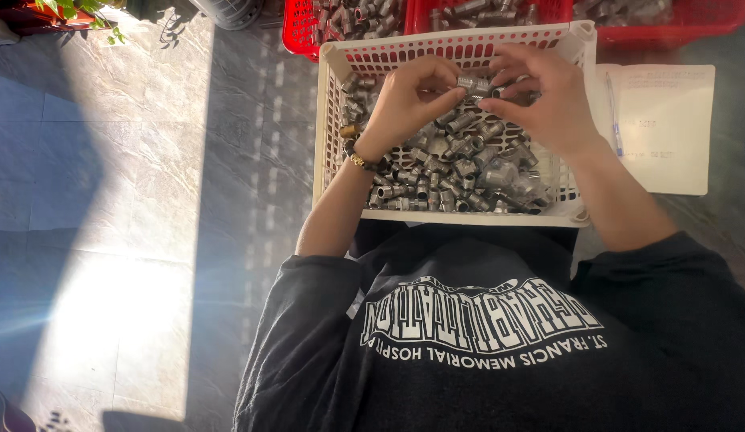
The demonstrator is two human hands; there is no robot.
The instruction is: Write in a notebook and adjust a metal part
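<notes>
Down below it's a grey tiled floor point(132, 160), a broad bar of sunlight slanting across it well off to the left of the hands, the rest in cool shadow. A scrap of green plant point(76, 12) peeks in at the far corner on that side. Beyond the hands sit two red baskets point(300, 28), both carrying metal parts. Just right of the right hand, a sheet of paper point(668, 136) lies flat with a pen point(614, 116) resting along its near edge.

Now the hands: both are up over a cream slotted crate point(331, 120), and beneath them lies a heap of small grey metal fittings point(460, 172), short threaded pieces with hexagonal collars, jumbled every way and catching the light.

The left hand point(408, 100) is curled in, thumb and fingertips pinching a single metal fitting point(467, 82). The right hand point(544, 96) meets it from the other side, fingers bent narrow and closed on the same piece. So that fitting is held between the two hands, lifted clear above the heap, a stubby silver cylinder with ridged threading. A beaded bracelet point(358, 160) sits on the left wrist; dark sleeves are pushed up both arms.
</notes>
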